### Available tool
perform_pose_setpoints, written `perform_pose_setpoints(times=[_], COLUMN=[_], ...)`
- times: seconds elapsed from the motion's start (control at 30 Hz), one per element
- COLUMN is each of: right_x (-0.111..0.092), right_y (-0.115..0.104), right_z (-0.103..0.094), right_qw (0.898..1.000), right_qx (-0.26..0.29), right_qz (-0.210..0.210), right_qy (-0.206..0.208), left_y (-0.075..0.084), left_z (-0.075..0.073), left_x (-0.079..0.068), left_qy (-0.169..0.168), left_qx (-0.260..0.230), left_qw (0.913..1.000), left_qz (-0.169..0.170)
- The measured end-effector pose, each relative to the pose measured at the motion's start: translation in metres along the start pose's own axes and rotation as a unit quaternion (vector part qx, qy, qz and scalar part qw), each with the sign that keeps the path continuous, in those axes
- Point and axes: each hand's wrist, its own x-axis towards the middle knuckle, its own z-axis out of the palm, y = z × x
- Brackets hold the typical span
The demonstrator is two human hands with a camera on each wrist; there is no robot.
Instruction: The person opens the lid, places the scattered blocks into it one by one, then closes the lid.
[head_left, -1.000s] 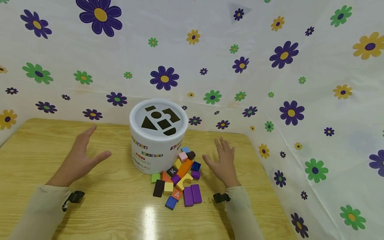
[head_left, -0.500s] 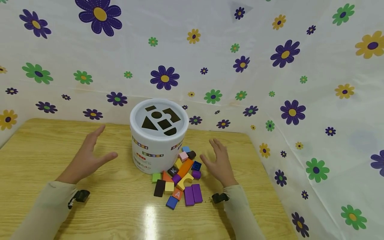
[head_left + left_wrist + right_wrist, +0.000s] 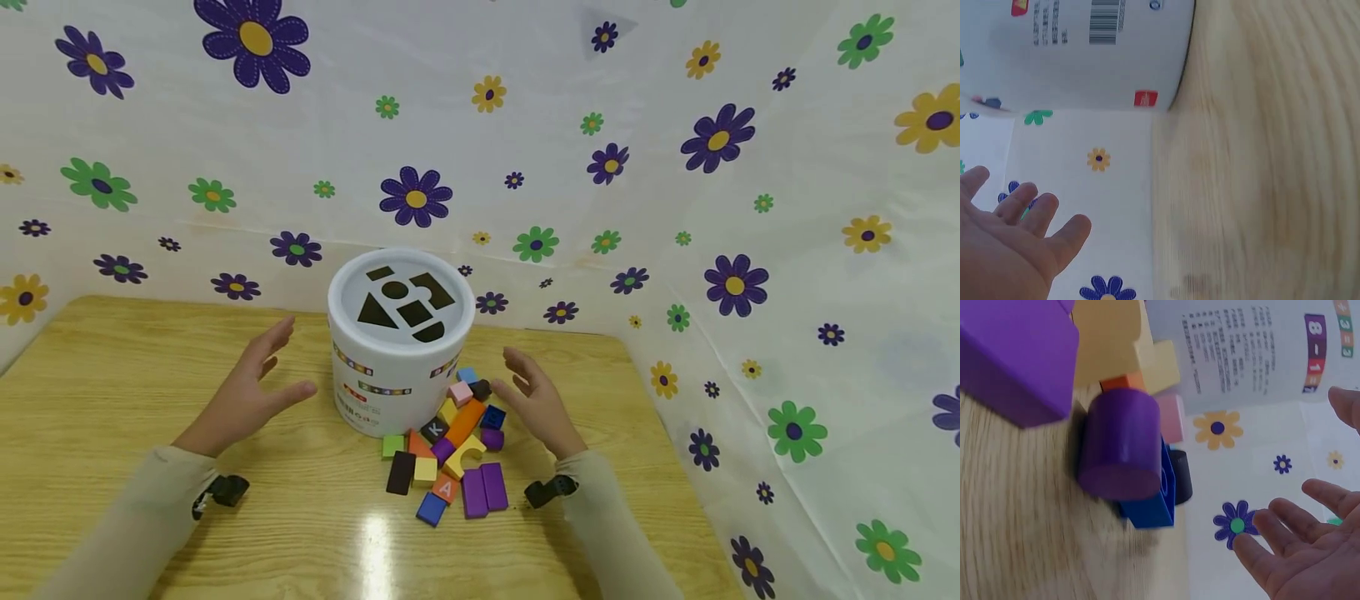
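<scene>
A white bucket (image 3: 390, 367) stands upright on the table, its grey-white lid (image 3: 358, 287) cut with several shaped holes. My left hand (image 3: 251, 396) is held to the left of the bucket, fingers spread and thumb toward its wall, holding nothing. On the other side my right hand (image 3: 542, 406) hovers beside the block pile, also with nothing in it. Coloured toy blocks lie heaped at the bucket's front right: an orange one (image 3: 465, 422), a yellow arch (image 3: 463, 457), a purple cylinder (image 3: 1121, 444) and a dark blue block (image 3: 1150, 509) nearest the right hand.
Two purple blocks (image 3: 484, 490) and a blue one (image 3: 431, 508) lie at the pile's near edge. The wooden table (image 3: 300, 533) ends at a flower-printed sheet (image 3: 525, 75) behind and along the right side.
Both hands have moved inward toward the bucket, the left one to the right and the right one slightly to the left. The bucket and blocks stay in place.
</scene>
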Motion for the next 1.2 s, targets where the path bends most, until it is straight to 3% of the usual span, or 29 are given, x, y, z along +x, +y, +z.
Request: perform_pose_setpoints(times=[0.2, 0.47, 0.7, 1.0, 1.2], right_x=[0.008, 0.019, 0.02, 0.019, 0.021], right_y=[-0.014, -0.034, -0.037, -0.037, -0.044], right_z=[0.018, 0.041, 0.055, 0.063, 0.069], right_qw=[0.999, 0.995, 0.988, 0.985, 0.983], right_qx=[0.024, 0.094, 0.144, 0.161, 0.168], right_qz=[-0.009, -0.031, -0.041, -0.053, -0.068], right_qy=[-0.025, -0.032, -0.032, -0.028, -0.027], left_y=[0.006, 0.011, 0.014, 0.012, 0.015], left_z=[0.011, 0.018, 0.027, 0.042, 0.038], left_x=[0.006, 0.013, 0.017, 0.021, 0.015], left_qy=[0.008, -0.006, -0.011, -0.015, 0.005], left_qx=[-0.018, -0.06, -0.084, -0.119, -0.119], left_qw=[0.9998, 0.9978, 0.9963, 0.9927, 0.9928], left_qz=[0.005, -0.027, -0.015, -0.012, -0.011])
